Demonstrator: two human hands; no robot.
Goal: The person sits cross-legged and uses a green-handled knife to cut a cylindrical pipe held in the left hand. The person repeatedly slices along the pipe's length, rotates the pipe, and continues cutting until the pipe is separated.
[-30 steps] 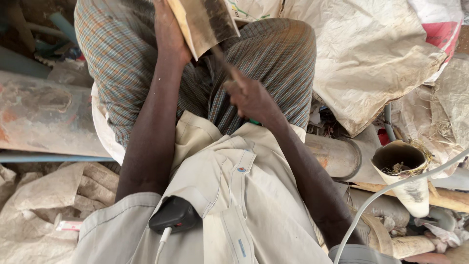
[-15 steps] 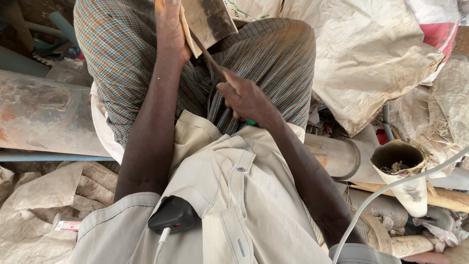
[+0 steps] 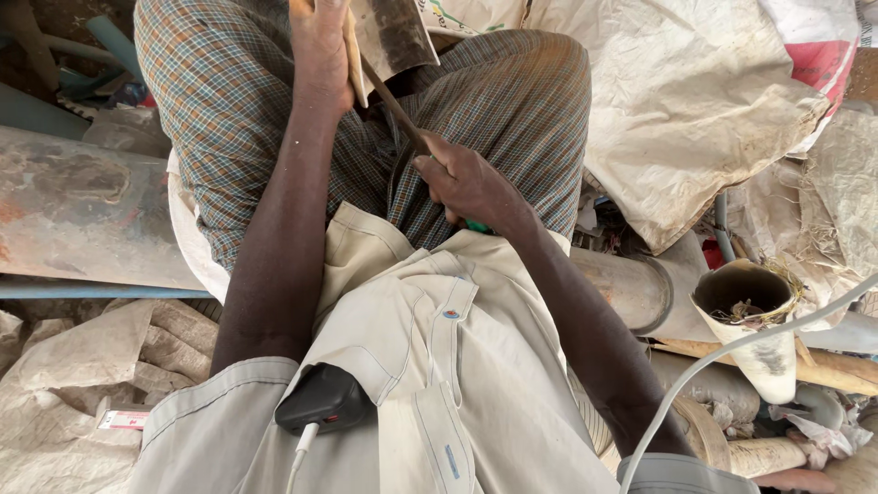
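Note:
I sit with checked cloth [image 3: 512, 110] over my knees. My left hand [image 3: 320, 50] grips the edge of a flat, worn metal blade [image 3: 395, 32] held upright at the top of the view. My right hand [image 3: 471, 183] is closed around the green handle of a long thin metal file [image 3: 393, 102]. The file slants up to the blade's lower edge and touches it there. The blade's upper part runs out of frame.
A rusty metal sheet [image 3: 82, 210] lies at my left. Pale woven sacks [image 3: 713, 110] are heaped at my right. A metal pipe [image 3: 622, 288] and a white cone-shaped tube [image 3: 750, 320] sit at the right, among scraps. A black device [image 3: 325, 400] with a white cable is clipped to my shirt.
My right hand has drawn the file down and back toward my body, along the blade's edge. My left hand keeps the blade at the same place.

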